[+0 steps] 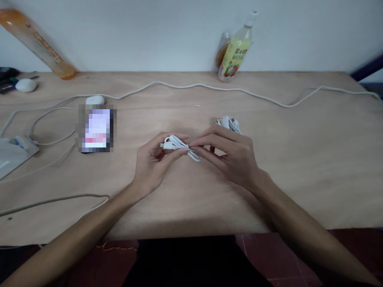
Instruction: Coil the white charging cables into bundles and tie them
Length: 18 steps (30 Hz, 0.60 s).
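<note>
Head view, coiled white charging cable (176,142) held by left hand (152,162), its middle pinched by right hand (235,154), yellow-labelled drink bottle (235,54) printed in Chinese, 奶 readable.

two hands (151,163) (233,155), two cable bunches (176,143) (229,123), one phone (97,129), two labelled bottles (235,56) (40,46)

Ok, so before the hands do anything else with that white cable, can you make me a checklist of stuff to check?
1. Left hand has hold of the white cable: ok.
2. Right hand has its fingertips at the bundle's middle: ok.
3. Plug in plain sight, on the left-hand side: ok.
4. Middle of the bundle fastened tight: cannot tell, fingers cover part of it.
5. Second cable bundle fully in view: not ok, the right hand hides part.
6. Phone apart from both hands: ok.
</note>
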Each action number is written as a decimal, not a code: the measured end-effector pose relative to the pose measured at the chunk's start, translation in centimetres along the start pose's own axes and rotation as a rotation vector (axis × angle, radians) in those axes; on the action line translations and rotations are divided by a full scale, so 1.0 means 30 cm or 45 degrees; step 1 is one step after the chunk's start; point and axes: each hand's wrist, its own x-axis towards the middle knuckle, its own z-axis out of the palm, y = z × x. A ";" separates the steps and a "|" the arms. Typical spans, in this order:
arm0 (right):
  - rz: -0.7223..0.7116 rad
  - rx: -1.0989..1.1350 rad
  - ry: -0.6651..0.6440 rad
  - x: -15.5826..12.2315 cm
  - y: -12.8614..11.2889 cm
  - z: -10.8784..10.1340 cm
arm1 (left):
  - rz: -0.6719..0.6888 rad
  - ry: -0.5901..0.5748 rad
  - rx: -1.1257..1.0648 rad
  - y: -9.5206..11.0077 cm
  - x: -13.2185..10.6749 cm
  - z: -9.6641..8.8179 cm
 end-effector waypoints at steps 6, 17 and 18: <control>-0.103 -0.060 -0.035 0.005 -0.003 -0.018 | 0.057 -0.013 0.017 -0.006 -0.003 -0.001; -0.195 -0.237 -0.100 0.017 -0.020 -0.032 | 0.221 -0.043 0.153 -0.029 -0.004 -0.014; -0.212 -0.266 -0.107 0.017 -0.022 -0.034 | 0.240 -0.052 0.180 -0.034 -0.003 -0.015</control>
